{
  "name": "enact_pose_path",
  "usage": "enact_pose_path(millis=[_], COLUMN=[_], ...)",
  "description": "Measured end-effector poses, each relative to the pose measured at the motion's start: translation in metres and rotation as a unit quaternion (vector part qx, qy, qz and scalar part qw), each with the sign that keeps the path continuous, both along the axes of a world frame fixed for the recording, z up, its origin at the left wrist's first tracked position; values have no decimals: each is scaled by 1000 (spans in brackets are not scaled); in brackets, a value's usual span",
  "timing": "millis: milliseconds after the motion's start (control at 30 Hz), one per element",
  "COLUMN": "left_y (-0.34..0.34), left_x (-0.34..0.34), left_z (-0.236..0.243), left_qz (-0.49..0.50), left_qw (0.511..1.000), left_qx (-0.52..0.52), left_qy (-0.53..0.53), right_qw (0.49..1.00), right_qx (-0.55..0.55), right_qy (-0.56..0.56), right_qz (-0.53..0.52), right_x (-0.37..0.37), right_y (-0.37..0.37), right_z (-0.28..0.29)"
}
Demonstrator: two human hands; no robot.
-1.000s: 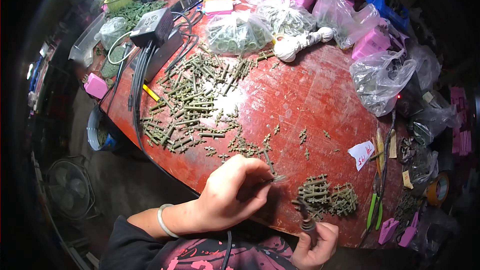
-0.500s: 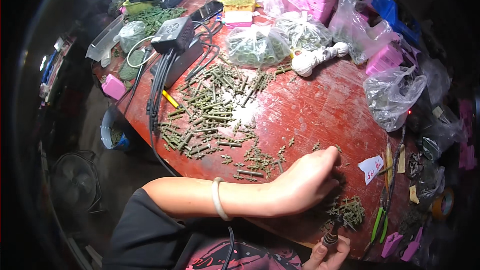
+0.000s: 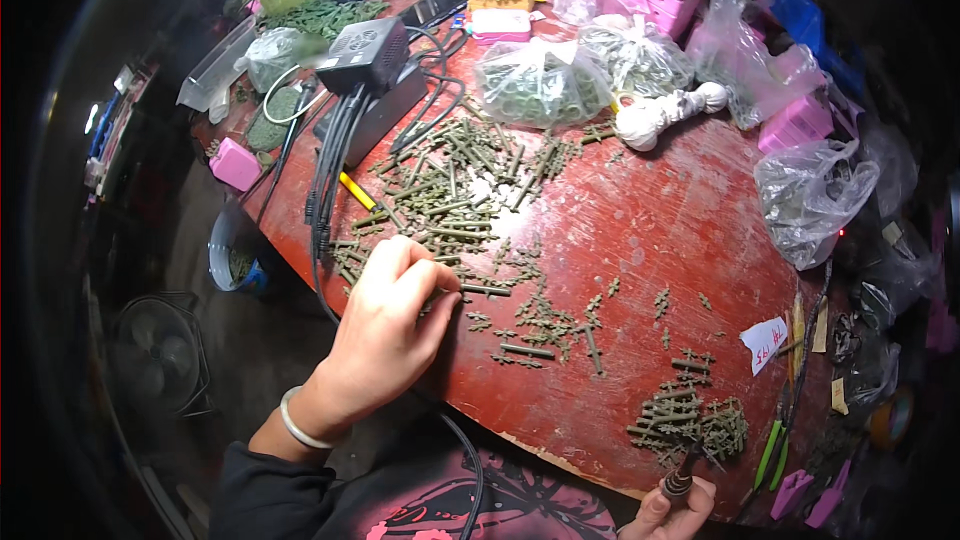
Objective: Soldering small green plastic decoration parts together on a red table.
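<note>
My left hand (image 3: 395, 305), with a pale bangle (image 3: 298, 420) at its wrist, reaches to the edge of a spread pile of small olive-green rods and knobbly pieces (image 3: 450, 210). Its thumb and fingers are pinched together. One green rod (image 3: 487, 290) lies right beside the fingertips; what they hold, if anything, is hidden. At the lower right my right hand (image 3: 680, 515) grips a dark tool with a ribbed handle (image 3: 677, 485), its narrow end pointing up. That end meets the near side of a smaller heap of green pieces (image 3: 715, 425).
A power box (image 3: 362, 55) with black cables stands at the left. Plastic bags of green parts (image 3: 540, 85) and a white wrapped bundle (image 3: 665, 118) lie at the back. Green-handled pliers (image 3: 768, 455) and a paper slip (image 3: 763, 342) are at the right. A fan (image 3: 160, 355) stands below.
My left hand has swung left, from above the smaller heap to the big pile, uncovering several rods beside the heap. My right hand still grips the tool. The whole view has shifted slightly.
</note>
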State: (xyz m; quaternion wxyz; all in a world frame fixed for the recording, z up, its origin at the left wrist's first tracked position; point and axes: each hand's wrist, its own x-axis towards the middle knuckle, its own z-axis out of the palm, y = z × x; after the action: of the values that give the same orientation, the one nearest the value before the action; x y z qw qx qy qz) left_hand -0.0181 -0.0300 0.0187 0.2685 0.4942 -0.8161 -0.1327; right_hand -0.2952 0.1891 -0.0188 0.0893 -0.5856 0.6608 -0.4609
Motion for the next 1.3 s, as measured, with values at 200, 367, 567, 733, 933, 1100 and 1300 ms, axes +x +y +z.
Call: enact_pose_path(millis=[200, 367, 567, 733, 933, 1100, 1300], left_y=[-4, -18, -16, -13, -18, -21, -26], left_x=[3, 2, 9, 23, 19, 16, 22], left_z=[2, 4, 6, 9, 8, 8, 10], left_qz=[-30, -91, -146, -64, -130, -142, -161], left_qw=[999, 996, 987, 995, 988, 986, 980], left_qx=[12, 5, 51, 37, 66, 87, 101], left_qy=[35, 24, 40, 69, 45, 30, 54], right_qw=[999, 1000, 1000, 998, 997, 996, 996], right_qx=[18, 8, 11, 40, 50, 58, 67], right_qy=[-9, -1, -17, -33, -39, -52, -42], right_qz=[-38, -16, 12, 26, 40, 30, 32], right_x=[15, 24, 32, 35, 40, 41, 41], right_y=[3, -8, -15, -20, -33, -33, -36], right_z=[6, 14, 17, 20, 20, 19, 20])
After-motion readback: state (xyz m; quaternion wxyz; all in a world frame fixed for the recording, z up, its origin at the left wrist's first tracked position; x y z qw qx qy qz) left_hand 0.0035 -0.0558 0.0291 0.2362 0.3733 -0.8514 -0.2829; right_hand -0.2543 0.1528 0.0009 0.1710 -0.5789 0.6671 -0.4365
